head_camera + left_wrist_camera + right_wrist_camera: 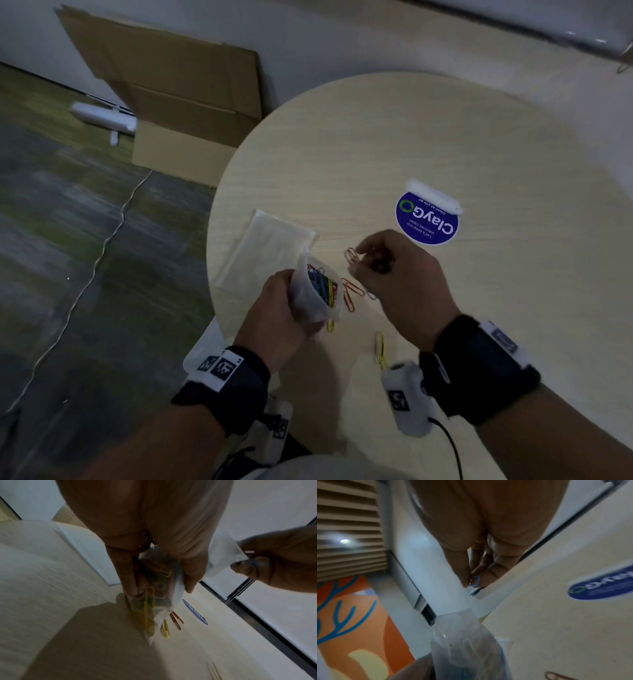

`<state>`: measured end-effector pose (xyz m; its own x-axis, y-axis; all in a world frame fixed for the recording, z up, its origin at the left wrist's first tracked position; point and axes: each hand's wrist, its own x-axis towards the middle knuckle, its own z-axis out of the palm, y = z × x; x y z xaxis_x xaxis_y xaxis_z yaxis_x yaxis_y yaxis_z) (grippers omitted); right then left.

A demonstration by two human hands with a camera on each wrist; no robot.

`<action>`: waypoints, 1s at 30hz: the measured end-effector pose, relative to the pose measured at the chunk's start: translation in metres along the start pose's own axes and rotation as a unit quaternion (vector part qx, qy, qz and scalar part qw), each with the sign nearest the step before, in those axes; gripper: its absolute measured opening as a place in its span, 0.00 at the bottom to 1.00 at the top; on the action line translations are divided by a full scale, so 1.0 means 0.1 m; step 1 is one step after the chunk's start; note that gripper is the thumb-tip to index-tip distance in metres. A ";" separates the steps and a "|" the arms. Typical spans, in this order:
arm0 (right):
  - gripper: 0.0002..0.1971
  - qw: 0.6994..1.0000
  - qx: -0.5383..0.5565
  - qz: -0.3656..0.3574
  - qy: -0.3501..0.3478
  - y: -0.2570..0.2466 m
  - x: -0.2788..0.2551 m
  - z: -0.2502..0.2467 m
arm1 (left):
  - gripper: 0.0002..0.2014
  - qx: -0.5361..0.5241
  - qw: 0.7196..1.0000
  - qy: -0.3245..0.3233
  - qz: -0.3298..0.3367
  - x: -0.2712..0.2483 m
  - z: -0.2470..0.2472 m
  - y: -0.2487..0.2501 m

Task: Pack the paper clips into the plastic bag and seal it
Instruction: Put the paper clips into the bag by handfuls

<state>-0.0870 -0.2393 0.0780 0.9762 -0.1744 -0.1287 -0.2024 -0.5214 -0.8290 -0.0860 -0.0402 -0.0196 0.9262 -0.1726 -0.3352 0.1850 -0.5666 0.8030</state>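
My left hand (291, 301) grips a clear plastic bag (317, 291) upright just above the table, mouth up, with several coloured paper clips inside. The left wrist view shows the fingers and thumb of this hand (160, 590) curled round the bag (171, 588). My right hand (358, 260) hovers to the right of the bag's mouth and pinches paper clips, a red one (351, 255) sticking out. In the right wrist view a blue clip (476, 581) sits between thumb and fingertips, above the bag (467, 642). Loose red clips (351, 291) and yellow clips (380, 346) lie on the table.
The round pale wooden table (445, 137) carries a stack of empty clear bags (267, 250) at its left edge, a blue round sticker (426, 217) and a white plastic piece (435, 197). Another yellow clip (330, 325) lies under the bag. Cardboard boxes (178, 113) stand on the floor.
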 end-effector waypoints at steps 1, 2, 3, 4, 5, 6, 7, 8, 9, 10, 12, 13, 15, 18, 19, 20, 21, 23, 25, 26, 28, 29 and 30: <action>0.07 1.000 -0.014 -0.015 -0.009 -0.07 0.02 0.05 | 0.38 -0.004 1.000 -0.001 0.003 0.00 0.00 0.00; 0.06 0.999 -0.036 -0.026 -0.026 -0.11 0.02 0.09 | 0.38 -0.008 1.000 -0.002 0.007 0.00 0.00 -0.01; 0.05 0.997 -0.054 -0.034 -0.041 -0.13 0.02 0.12 | 0.38 -0.011 1.000 0.000 0.012 0.00 0.01 -0.01; 0.05 0.997 -0.058 -0.036 -0.043 -0.13 0.02 0.12 | 0.38 -0.010 1.000 0.003 0.015 0.00 0.00 -0.02; 0.04 0.998 -0.049 -0.032 -0.030 -0.10 0.03 0.10 | 0.38 -0.006 1.000 0.006 0.015 -0.01 -0.01 -0.01; 0.04 0.999 -0.039 -0.023 -0.005 -0.04 0.05 0.06 | 0.39 -0.001 1.000 0.007 0.012 -0.01 -0.03 -0.01; 0.03 0.999 -0.039 -0.009 0.021 0.04 0.08 0.03 | 0.40 0.001 1.000 0.009 0.012 -0.02 -0.05 -0.02; 0.04 0.998 -0.056 0.010 0.034 0.16 0.12 0.02 | 0.40 -0.002 1.000 0.011 0.013 -0.04 -0.07 -0.03; 0.06 0.995 -0.086 0.035 0.027 0.30 0.16 0.04 | 0.41 -0.004 1.000 0.010 0.015 -0.05 -0.09 -0.05; 0.10 0.990 -0.126 0.063 -0.001 0.45 0.20 0.10 | 0.41 -0.006 1.000 0.008 0.016 -0.06 -0.10 -0.07; 0.23 0.969 -0.213 0.095 -0.084 0.67 0.24 0.28 | 0.42 -0.005 1.000 0.004 0.015 -0.08 -0.13 -0.09; 0.31 0.954 -0.257 0.093 -0.124 0.72 0.23 0.38 | 0.43 -0.009 1.000 0.002 0.012 -0.08 -0.14 -0.11; 0.39 0.927 -0.330 0.057 -0.167 0.75 0.16 0.53 | 0.44 -0.012 1.000 0.003 0.007 -0.09 -0.16 -0.12; 0.33 0.912 -0.374 0.000 -0.169 0.77 0.04 0.64 | 0.44 -0.012 1.000 0.011 0.012 -0.10 -0.17 -0.12; 0.28 0.915 -0.367 -0.012 -0.167 0.79 0.01 0.66 | 0.44 -0.014 1.000 0.011 0.013 -0.10 -0.18 -0.11; 0.21 0.919 -0.357 -0.019 -0.168 0.81 -0.01 0.68 | 0.43 -0.018 1.000 0.010 0.013 -0.11 -0.18 -0.11; 0.15 0.921 -0.349 -0.024 -0.172 0.83 -0.02 0.69 | 0.43 -0.020 1.000 0.008 0.014 -0.11 -0.18 -0.10; 0.08 0.925 -0.334 -0.017 -0.179 0.89 -0.04 0.67 | 0.42 -0.024 1.000 0.007 0.015 -0.12 -0.17 -0.09; 0.08 0.933 -0.314 0.007 -0.175 0.93 -0.05 0.61 | 0.41 -0.022 1.000 0.010 0.014 -0.11 -0.16 -0.08; 0.08 0.935 -0.309 0.017 -0.171 0.94 -0.05 0.59 | 0.42 -0.020 1.000 0.011 0.014 -0.11 -0.15 -0.08; 0.09 0.934 -0.312 0.029 -0.172 0.93 -0.04 0.56 | 0.42 -0.014 1.000 0.009 0.018 -0.11 -0.13 -0.08; 0.09 0.931 -0.319 0.030 -0.176 0.92 -0.03 0.56 | 0.42 -0.010 1.000 0.009 0.017 -0.11 -0.12 -0.08; 0.09 0.926 -0.331 0.024 -0.181 0.90 -0.03 0.56 | 0.42 -0.009 1.000 0.009 0.016 -0.10 -0.11 -0.07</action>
<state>-0.1034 -0.2387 -0.0264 0.9027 0.0184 -0.4299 -0.1322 -0.9389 -0.3179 -0.0932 -0.0251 -0.0163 0.9373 -0.1754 -0.3011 0.1615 -0.5470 0.8214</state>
